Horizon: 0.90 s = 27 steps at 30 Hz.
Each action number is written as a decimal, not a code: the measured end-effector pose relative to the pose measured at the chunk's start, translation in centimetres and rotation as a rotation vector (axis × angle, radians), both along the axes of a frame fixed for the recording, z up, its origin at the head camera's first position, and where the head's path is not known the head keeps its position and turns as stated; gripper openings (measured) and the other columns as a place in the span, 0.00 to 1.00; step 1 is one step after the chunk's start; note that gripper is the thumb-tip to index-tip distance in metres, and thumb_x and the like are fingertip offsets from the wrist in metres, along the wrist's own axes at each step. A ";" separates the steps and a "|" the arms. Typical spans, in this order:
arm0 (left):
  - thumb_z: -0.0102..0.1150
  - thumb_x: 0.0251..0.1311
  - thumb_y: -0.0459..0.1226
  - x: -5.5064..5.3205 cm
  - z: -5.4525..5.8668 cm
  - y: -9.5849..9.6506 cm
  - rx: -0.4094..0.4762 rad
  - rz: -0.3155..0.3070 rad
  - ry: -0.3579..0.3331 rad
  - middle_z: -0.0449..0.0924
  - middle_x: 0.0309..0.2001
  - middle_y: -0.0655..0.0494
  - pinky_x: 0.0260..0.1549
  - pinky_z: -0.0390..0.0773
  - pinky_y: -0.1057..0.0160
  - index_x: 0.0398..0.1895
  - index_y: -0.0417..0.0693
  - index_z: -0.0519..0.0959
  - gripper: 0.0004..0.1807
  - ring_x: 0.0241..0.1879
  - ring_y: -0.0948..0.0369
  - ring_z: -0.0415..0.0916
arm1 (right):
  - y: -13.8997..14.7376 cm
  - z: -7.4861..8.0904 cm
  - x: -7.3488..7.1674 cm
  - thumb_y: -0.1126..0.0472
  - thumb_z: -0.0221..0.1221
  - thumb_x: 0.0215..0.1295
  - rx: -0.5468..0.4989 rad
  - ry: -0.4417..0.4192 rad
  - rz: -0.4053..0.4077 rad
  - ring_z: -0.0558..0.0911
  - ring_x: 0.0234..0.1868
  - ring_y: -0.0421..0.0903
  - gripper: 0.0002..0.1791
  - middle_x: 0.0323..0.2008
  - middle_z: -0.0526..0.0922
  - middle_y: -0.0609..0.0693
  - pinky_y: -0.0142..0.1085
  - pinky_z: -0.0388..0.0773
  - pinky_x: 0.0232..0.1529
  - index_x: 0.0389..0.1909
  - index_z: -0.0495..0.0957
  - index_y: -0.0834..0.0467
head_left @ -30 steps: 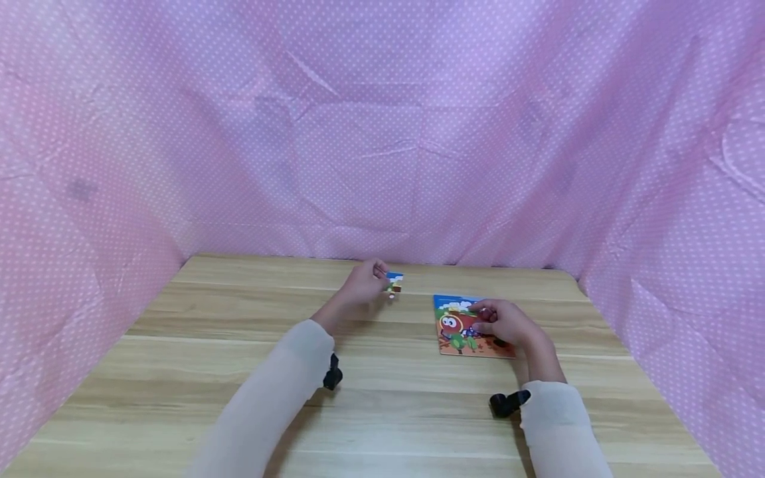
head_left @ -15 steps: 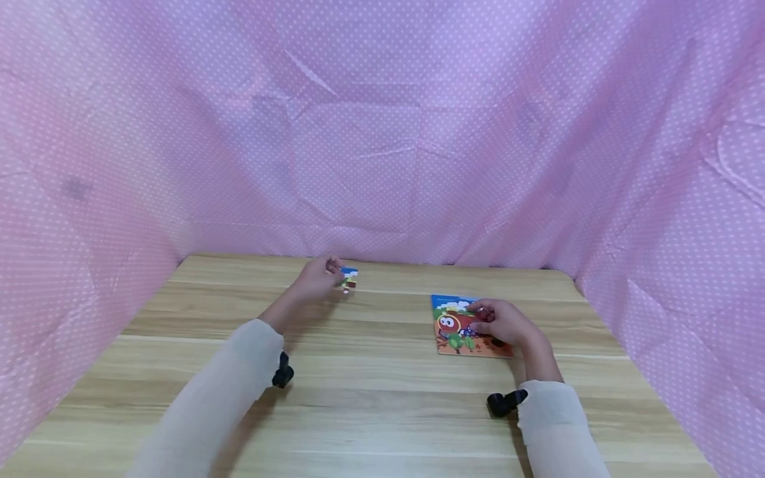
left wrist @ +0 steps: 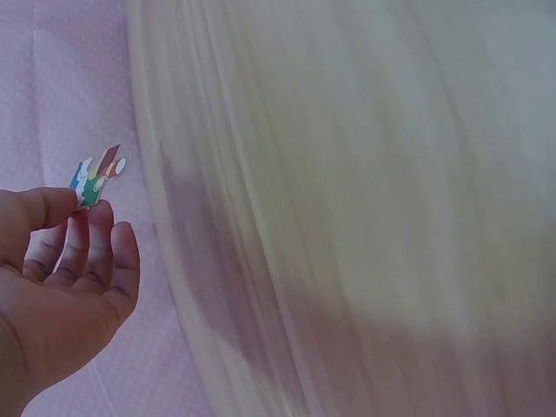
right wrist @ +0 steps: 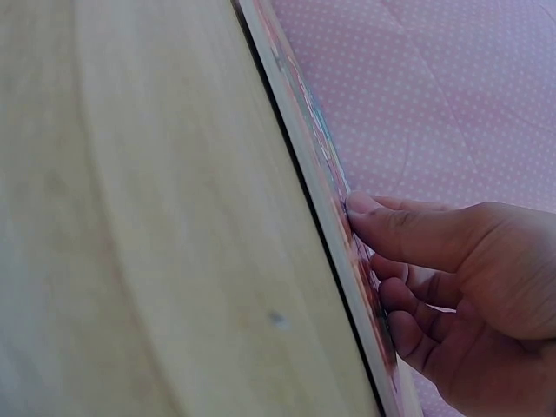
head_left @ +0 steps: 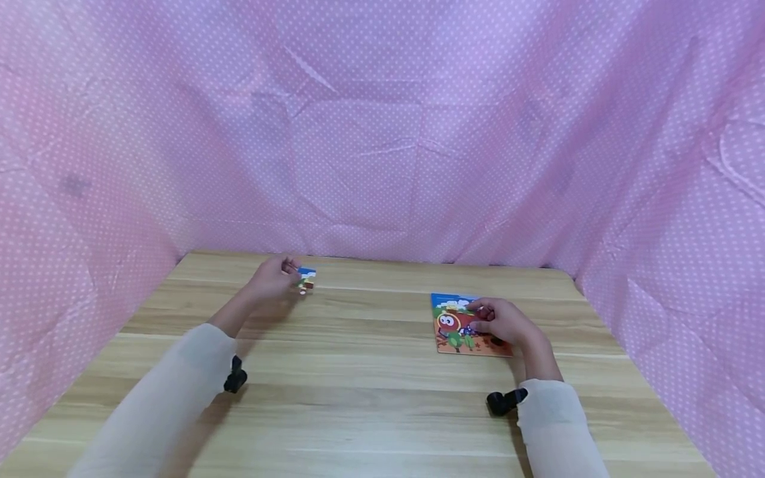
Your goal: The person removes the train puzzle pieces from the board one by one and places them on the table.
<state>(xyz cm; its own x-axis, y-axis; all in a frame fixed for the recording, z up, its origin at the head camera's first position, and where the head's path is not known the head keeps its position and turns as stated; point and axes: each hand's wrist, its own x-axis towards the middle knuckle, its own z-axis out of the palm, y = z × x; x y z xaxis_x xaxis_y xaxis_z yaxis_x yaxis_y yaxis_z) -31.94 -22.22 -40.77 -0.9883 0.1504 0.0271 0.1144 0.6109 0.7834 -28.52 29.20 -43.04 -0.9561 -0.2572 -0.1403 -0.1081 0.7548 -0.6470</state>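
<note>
In the head view my left hand (head_left: pixel 271 279) is over the back left of the table, pinching a small jigsaw puzzle piece (head_left: pixel 307 281). The left wrist view shows this piece (left wrist: pixel 97 178) between thumb and fingertips, printed in blue, white, green and dark red, with a rounded white knob. Over at the right, a square picture puzzle (head_left: pixel 457 340) with a red, big-eyed cartoon figure lies on the table. My right hand (head_left: pixel 508 325) rests its thumb and fingertips on it, covering its right part. From the right wrist, the puzzle's edge (right wrist: pixel 300 165) shows as a thin slab.
The wood-grain table (head_left: pixel 358 398) runs back to a pink polka-dot curtain (head_left: pixel 382 166), which also closes in both sides. Black wrist cameras sit below each hand, the left one (head_left: pixel 236 376) and the right one (head_left: pixel 505 402).
My left hand has moved steadily left along the back of the table, carrying the puzzle piece with it. My right hand and the puzzle have stayed in place.
</note>
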 end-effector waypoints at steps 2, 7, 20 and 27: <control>0.54 0.71 0.32 0.3 0.0 -1.0 -0.010 0.011 -0.002 0.75 0.49 0.42 0.44 0.78 0.60 0.57 0.36 0.71 0.15 0.49 0.50 0.74 | 0.0 0.0 0.0 0.60 0.65 0.71 0.001 -0.001 0.001 0.76 0.47 0.52 0.20 0.48 0.79 0.55 0.49 0.73 0.52 0.63 0.79 0.55; 0.53 0.72 0.31 1.0 0.0 -2.9 0.014 0.019 -0.048 0.75 0.49 0.42 0.42 0.79 0.62 0.58 0.33 0.70 0.15 0.48 0.51 0.74 | -0.1 0.1 0.0 0.60 0.65 0.71 -0.003 -0.003 -0.005 0.75 0.48 0.53 0.20 0.48 0.79 0.55 0.49 0.73 0.52 0.62 0.79 0.54; 0.55 0.73 0.28 0.4 -1.2 -2.6 0.144 -0.016 -0.201 0.79 0.48 0.41 0.41 0.83 0.63 0.59 0.29 0.71 0.16 0.42 0.58 0.79 | 0.0 -0.2 0.0 0.60 0.64 0.71 -0.003 -0.008 -0.011 0.75 0.46 0.52 0.21 0.47 0.79 0.55 0.46 0.72 0.50 0.63 0.79 0.55; 0.57 0.72 0.29 0.0 -1.5 -2.2 0.096 0.006 -0.207 0.80 0.43 0.45 0.39 0.83 0.63 0.56 0.30 0.74 0.14 0.39 0.58 0.79 | 0.0 0.0 0.0 0.60 0.64 0.71 -0.006 -0.001 -0.005 0.75 0.47 0.52 0.20 0.48 0.79 0.55 0.48 0.73 0.51 0.63 0.79 0.55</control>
